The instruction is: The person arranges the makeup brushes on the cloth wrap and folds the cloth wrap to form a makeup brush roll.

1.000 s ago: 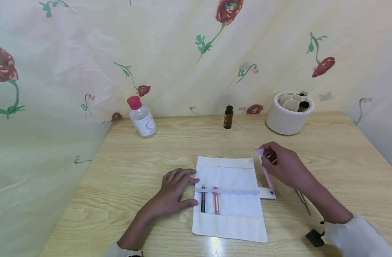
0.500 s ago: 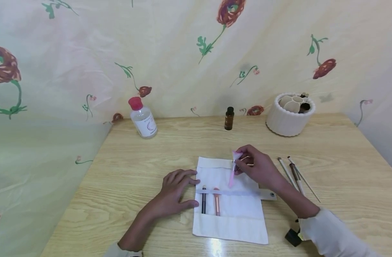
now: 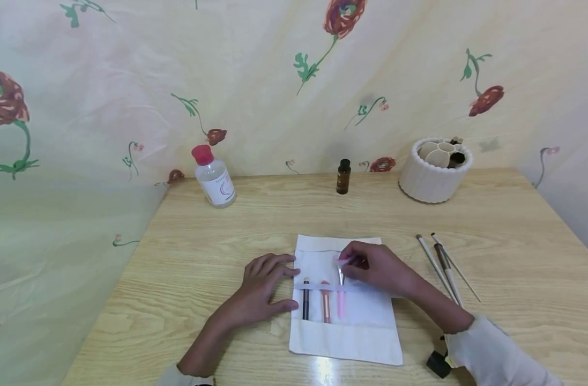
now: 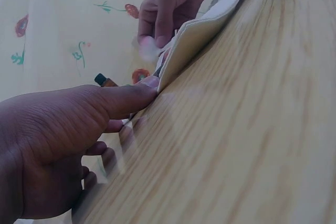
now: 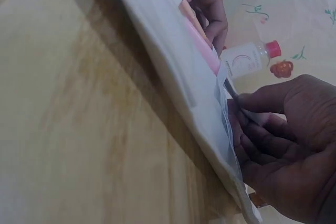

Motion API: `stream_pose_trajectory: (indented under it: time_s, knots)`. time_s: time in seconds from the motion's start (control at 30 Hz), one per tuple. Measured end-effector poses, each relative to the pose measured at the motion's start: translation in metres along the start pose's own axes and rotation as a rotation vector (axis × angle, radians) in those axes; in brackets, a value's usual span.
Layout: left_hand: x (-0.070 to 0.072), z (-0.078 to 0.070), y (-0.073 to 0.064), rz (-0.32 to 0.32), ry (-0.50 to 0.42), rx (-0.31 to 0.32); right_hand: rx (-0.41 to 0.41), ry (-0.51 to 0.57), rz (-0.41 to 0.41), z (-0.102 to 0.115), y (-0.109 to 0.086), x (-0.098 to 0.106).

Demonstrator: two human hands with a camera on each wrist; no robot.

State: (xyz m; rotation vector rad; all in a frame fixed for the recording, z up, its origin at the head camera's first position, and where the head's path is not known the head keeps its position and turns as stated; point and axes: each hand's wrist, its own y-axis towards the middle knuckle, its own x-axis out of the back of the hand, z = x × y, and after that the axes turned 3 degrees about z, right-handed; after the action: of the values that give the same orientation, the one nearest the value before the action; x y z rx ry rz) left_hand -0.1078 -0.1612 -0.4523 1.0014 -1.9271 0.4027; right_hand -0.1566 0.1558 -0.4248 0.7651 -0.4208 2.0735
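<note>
A white fabric brush roll (image 3: pixel 342 343) lies unfolded on the table, crossed by a pale elastic band. My right hand (image 3: pixel 373 265) pinches a pink-handled makeup brush (image 3: pixel 341 305) near its bristle end; the handle passes under the band. Left of it, a black-handled brush (image 3: pixel 305 303) and a rose-gold brush (image 3: pixel 326 305) sit under the same band. My left hand (image 3: pixel 265 289) rests at the roll's left edge, fingers spread, the thumb touching that edge in the left wrist view. In the right wrist view, the pink handle (image 5: pixel 202 45) lies along the cloth.
Several loose brushes (image 3: pixel 445 268) lie on the table right of the roll. Towards the back stand a clear bottle with a red cap (image 3: pixel 215 179), a small brown bottle (image 3: pixel 343 178) and a white ribbed holder (image 3: pixel 433 174) with items inside. A floral curtain (image 3: pixel 265 80) hangs behind.
My right hand has carried the pink brush leftward from the roll's right side, and its handle is now under the band. The left hand stays in place.
</note>
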Motion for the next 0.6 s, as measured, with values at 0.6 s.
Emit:
stream_pose_trajectory:
  time_s: [0.6]
  knots:
    - [0.000,0.001,0.001,0.002,-0.002,0.000,0.071,-0.243,-0.091,0.004,-0.022,0.019]
